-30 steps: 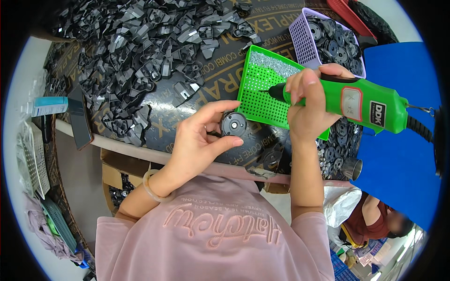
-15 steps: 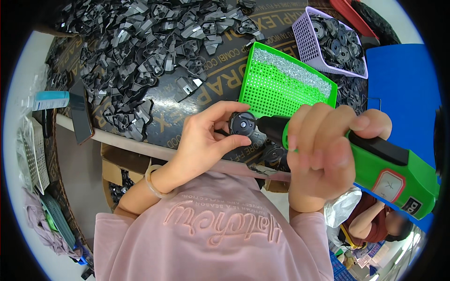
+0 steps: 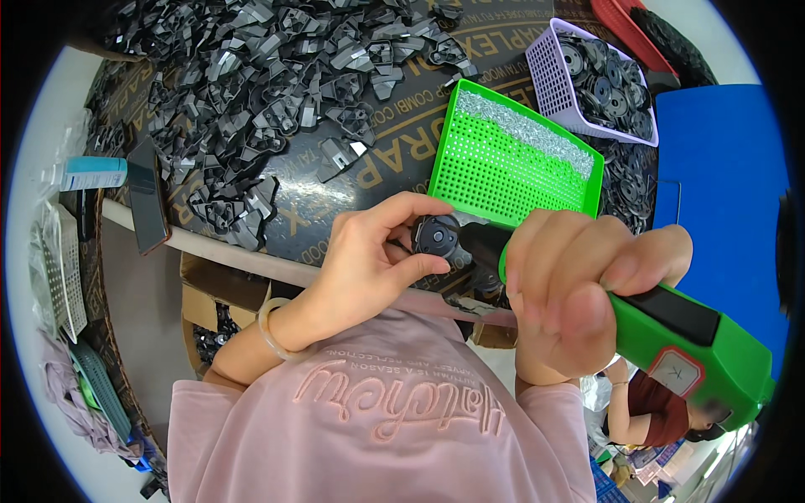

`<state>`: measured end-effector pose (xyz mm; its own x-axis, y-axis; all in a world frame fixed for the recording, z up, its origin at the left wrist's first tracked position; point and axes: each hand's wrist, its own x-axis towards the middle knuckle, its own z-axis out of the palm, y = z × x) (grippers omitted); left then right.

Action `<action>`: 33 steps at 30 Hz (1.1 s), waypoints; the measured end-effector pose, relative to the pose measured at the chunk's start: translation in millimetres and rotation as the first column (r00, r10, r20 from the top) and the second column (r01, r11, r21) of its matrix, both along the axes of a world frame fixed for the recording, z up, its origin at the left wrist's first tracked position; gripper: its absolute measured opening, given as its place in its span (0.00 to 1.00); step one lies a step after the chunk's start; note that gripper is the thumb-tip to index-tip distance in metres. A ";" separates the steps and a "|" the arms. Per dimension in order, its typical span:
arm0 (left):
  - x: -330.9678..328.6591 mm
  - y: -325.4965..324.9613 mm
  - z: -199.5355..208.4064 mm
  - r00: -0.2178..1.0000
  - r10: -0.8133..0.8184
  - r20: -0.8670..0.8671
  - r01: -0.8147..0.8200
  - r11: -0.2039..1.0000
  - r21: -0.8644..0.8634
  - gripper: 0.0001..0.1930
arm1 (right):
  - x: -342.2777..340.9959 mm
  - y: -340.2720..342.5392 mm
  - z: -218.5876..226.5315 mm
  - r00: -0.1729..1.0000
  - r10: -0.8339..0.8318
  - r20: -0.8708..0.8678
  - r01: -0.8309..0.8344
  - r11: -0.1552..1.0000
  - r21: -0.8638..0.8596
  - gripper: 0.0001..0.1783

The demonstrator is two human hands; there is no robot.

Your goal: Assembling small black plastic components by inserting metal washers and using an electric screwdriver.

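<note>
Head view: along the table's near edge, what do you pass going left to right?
Light blue bottle → left hand → round black part pinched in its fingers → right hand → green power screwdriver it grips.

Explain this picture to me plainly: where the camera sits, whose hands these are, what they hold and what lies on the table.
There is no machine here. A person wears the camera on the head, so you look down over their pink shirt at their own hands. The round, bent edges come from the wide lens.

The left hand pinches a small round black part between thumb and fingers. The right hand grips a green electric screwdriver, its dark front end pointed at that part.

On the dark table lie a heap of black plastic pieces, a green perforated tray with small silvery bits along its far edge, and a pale lilac basket of black round parts.
</note>
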<state>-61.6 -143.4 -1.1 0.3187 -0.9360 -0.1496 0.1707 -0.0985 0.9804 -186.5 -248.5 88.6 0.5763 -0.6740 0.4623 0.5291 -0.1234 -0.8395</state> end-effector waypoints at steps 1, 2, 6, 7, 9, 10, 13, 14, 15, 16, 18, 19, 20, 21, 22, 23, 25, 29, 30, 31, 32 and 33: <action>0.8 -0.5 0.2 1.000 -0.019 0.017 0.019 1.000 -0.005 0.24 | -0.5 -1.6 -0.1 1.000 0.018 -0.006 -0.018 1.000 -0.008 0.15; 1.3 -0.4 -0.9 1.000 -0.019 0.017 0.019 1.000 -0.006 0.24 | -0.5 -2.7 -0.3 0.999 0.036 -0.013 -0.037 0.999 -0.016 0.15; 1.6 -1.0 -5.2 1.000 -0.019 0.002 0.020 0.999 -0.044 0.25 | -0.8 -11.6 -5.2 0.997 0.070 0.007 -0.069 0.992 -0.106 0.16; 1.8 -2.2 -5.0 0.999 -0.004 -0.035 0.002 0.998 -0.064 0.25 | -2.4 -16.3 -3.4 0.997 0.073 0.012 -0.071 0.990 -0.124 0.17; 3.4 -1.9 -5.9 0.999 0.000 -0.052 -0.001 0.999 -0.035 0.26 | -0.9 -21.8 -3.6 1.000 -0.022 0.021 0.025 0.986 -0.164 0.18; 4.6 -1.5 -7.3 0.998 0.005 -0.066 -0.005 1.000 -0.006 0.26 | 4.9 -29.6 -11.8 0.994 -0.066 0.092 0.083 0.977 -0.196 0.17; 6.7 0.5 -2.3 0.997 -0.005 -0.078 0.005 1.000 0.007 0.27 | 23.8 -40.9 -34.5 0.916 -0.401 0.001 0.398 0.909 -0.121 0.14; 7.1 0.7 -2.5 0.997 -0.006 -0.079 0.006 1.000 0.004 0.27 | 27.7 -46.0 -40.8 0.920 -0.391 -0.012 0.388 0.917 -0.087 0.15; 7.4 1.0 -3.4 0.996 -0.017 -0.084 0.016 1.000 -0.004 0.27 | 29.4 -49.4 -45.9 0.914 -0.405 -0.035 0.401 0.912 -0.083 0.15; 7.5 0.4 -4.5 0.996 -0.027 -0.088 0.026 1.000 -0.007 0.28 | 30.2 -52.8 -51.6 0.907 -0.418 -0.058 0.413 0.908 -0.075 0.16; 7.1 -1.3 -5.7 0.995 -0.036 -0.092 0.034 0.999 -0.023 0.28 | 29.5 -58.2 -58.3 0.906 -0.418 -0.061 0.415 0.908 -0.058 0.17; 7.2 -0.9 -6.4 0.994 -0.043 -0.097 0.039 0.998 -0.041 0.29 | 30.4 -59.0 -59.8 0.906 -0.420 -0.053 0.417 0.907 -0.057 0.17; 6.9 -0.9 -6.4 0.994 -0.042 -0.097 0.038 0.998 -0.041 0.29 | 31.1 -59.7 -60.7 0.906 -0.422 -0.045 0.419 0.906 -0.056 0.17; 6.4 -1.3 -6.2 0.994 -0.037 -0.105 0.032 0.998 -0.046 0.28 | 31.6 -60.3 -61.3 0.906 -0.421 -0.045 0.419 0.906 -0.056 0.17; 5.8 -1.4 -5.8 0.993 -0.031 -0.113 0.026 0.998 -0.051 0.28 | 31.8 -60.8 -61.3 0.905 -0.422 -0.046 0.419 0.906 -0.059 0.17; 5.8 -1.0 -7.2 0.993 -0.031 -0.113 0.026 0.998 -0.051 0.28 | 31.6 -61.1 -61.2 0.905 -0.423 -0.047 0.420 0.905 -0.062 0.17; 6.3 -0.4 -11.3 0.998 -0.021 -0.060 0.017 0.998 -0.052 0.28 | 32.3 -59.4 -61.2 0.906 -0.420 -0.050 0.417 0.907 -0.061 0.17; 5.4 -1.7 -11.7 0.995 0.002 -0.096 -0.005 0.999 -0.032 0.28 | 30.9 -58.7 -61.7 0.913 -0.405 -0.054 0.400 0.913 -0.076 0.17; 5.5 -1.7 -14.0 0.997 -0.002 -0.078 -0.002 0.999 -0.046 0.28 | 31.0 -58.5 -62.2 0.913 -0.404 -0.054 0.399 0.914 -0.076 0.17; 5.4 -1.7 -15.3 0.998 -0.005 -0.061 0.001 0.998 -0.060 0.28 | 31.4 -58.4 -63.0 0.913 -0.405 -0.046 0.401 0.913 -0.077 0.17; 5.1 -1.6 -14.8 0.998 -0.004 -0.061 0.001 0.998 -0.060 0.28 | 31.7 -58.4 -63.4 0.913 -0.406 -0.038 0.402 0.912 -0.079 0.17; 4.7 -1.7 -13.8 0.998 -0.004 -0.062 0.001 0.998 -0.057 0.28 | 31.5 -58.6 -63.4 0.914 -0.405 -0.039 0.401 0.913 -0.078 0.17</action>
<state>-57.0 -145.1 -14.9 0.3081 -0.9443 -0.1153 0.2317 -0.0430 0.9718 -154.9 -307.1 25.2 0.2871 -0.8225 0.4910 0.3775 -0.3739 -0.8471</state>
